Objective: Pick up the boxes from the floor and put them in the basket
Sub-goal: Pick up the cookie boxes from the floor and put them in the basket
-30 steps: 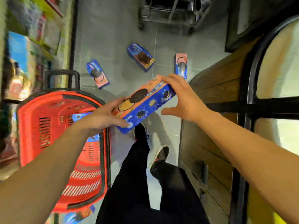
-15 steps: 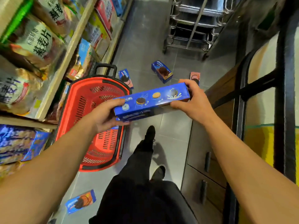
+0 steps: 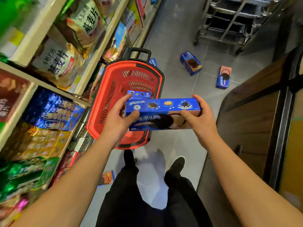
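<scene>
Shelves: we see a stocked shelf unit (image 3: 49,76) left of our fingers, blurred.
Basket: the red basket (image 3: 105,102) stands on the floor under our left hand (image 3: 118,118), one box (image 3: 139,94) inside, mostly hidden.
Held box: our long blue cookie box (image 3: 164,106) is level, pinched at both ends by left and right hand (image 3: 199,117).
Floor boxes: two (image 3: 191,63) (image 3: 223,77) lie beyond our fingers; another (image 3: 107,177) near our feet is partly hidden.

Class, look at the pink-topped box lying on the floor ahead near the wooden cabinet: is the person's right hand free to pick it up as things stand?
Probably not yet. The right hand grips one end of the long blue cookie box, with the left hand on the other end. The pink-topped box lies unobstructed on the floor, well beyond the hands.
</scene>
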A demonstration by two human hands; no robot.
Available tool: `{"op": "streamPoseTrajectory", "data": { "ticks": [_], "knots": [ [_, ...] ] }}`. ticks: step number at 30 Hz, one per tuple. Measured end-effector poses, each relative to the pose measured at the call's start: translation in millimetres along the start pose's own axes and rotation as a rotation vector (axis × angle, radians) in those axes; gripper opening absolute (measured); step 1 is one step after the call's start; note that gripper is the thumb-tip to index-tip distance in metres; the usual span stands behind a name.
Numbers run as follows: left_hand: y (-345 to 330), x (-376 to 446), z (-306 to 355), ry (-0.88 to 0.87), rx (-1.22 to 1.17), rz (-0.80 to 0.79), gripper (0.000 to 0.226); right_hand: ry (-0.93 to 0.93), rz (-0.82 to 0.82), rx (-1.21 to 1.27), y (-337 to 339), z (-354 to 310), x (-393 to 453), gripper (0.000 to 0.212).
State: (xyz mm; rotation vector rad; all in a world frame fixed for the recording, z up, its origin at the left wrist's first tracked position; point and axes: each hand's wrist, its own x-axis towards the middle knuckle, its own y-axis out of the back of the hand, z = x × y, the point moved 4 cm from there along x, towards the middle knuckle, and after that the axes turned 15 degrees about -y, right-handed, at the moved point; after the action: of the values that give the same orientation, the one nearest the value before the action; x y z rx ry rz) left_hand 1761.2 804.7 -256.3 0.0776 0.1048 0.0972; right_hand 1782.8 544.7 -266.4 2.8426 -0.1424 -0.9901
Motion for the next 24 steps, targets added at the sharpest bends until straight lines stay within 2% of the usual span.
{"op": "streamPoseTrajectory", "data": {
  "ticks": [3, 6, 10, 13, 20, 24],
  "knots": [
    [44, -2, -19, 0.047, -0.017, 0.004, 0.06, -0.019, -0.014, -0.056, -45, 9, 4, 0.06],
    [94, 5, -43, 0.072, -0.012, -0.012, 0.057, -0.053, -0.018, -0.118, -99, 20, 14, 0.06],
    [165, 31, -95, 0.164, -0.003, -0.087, 0.056, -0.111, 0.035, -0.155, -173, 45, 29, 0.054],
    [206, 54, -145, 0.249, 0.033, -0.128, 0.058, -0.172, 0.077, -0.151, -223, 68, 48, 0.059],
    [239, 101, -263, 0.309, 0.094, -0.111, 0.059, -0.334, 0.129, -0.085, -294, 144, 123, 0.079],
    [231, 125, -346, 0.294, 0.171, -0.149, 0.061, -0.353, 0.151, -0.172, -310, 199, 180, 0.078]
  ]
}}
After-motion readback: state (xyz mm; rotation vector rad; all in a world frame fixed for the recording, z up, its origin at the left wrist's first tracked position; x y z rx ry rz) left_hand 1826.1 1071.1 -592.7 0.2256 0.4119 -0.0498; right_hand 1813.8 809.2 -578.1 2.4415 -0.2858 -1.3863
